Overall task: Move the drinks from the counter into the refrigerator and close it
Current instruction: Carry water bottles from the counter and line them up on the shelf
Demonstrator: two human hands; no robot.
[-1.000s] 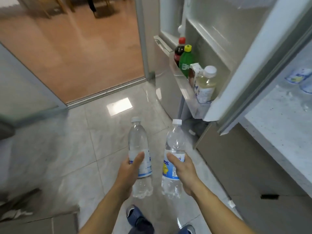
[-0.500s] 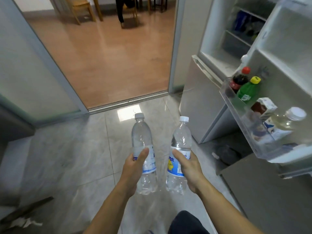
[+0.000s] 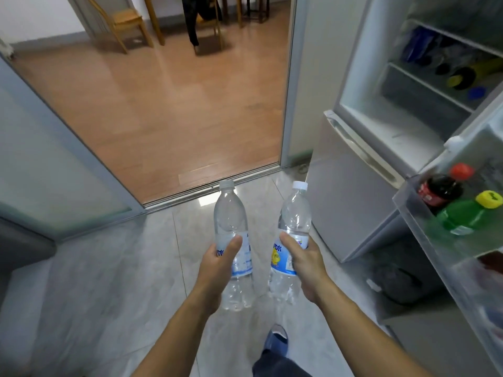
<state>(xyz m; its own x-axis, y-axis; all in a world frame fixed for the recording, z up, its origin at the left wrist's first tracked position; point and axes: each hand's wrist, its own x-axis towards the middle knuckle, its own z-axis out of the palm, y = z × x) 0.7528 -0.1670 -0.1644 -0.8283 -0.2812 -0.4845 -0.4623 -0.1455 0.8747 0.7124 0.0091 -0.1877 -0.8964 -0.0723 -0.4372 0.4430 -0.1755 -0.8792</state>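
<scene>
In the head view, two clear water bottles are counted, both held upright over the tiled floor (image 3: 109, 281) in front of the open refrigerator (image 3: 402, 85). The left bottle (image 3: 231, 221) is gripped around its label by the left hand (image 3: 217, 263), fingers curled behind and thumb laid across the front; the right bottle (image 3: 295, 213) is gripped the same way by the right hand (image 3: 306, 261). Both carry white-and-blue labels with blue lettering that is partly covered and cannot be read whole; a yellow patch is seen on the right one. Both caps are white. In the door shelf (image 3: 424, 227) at the right edge, two more bottles are seen: a dark cola bottle (image 3: 438, 190) with a red cap and red label, and a green bottle (image 3: 462, 217) with a yellow cap. Several blurred items lie on the inner shelves
</scene>
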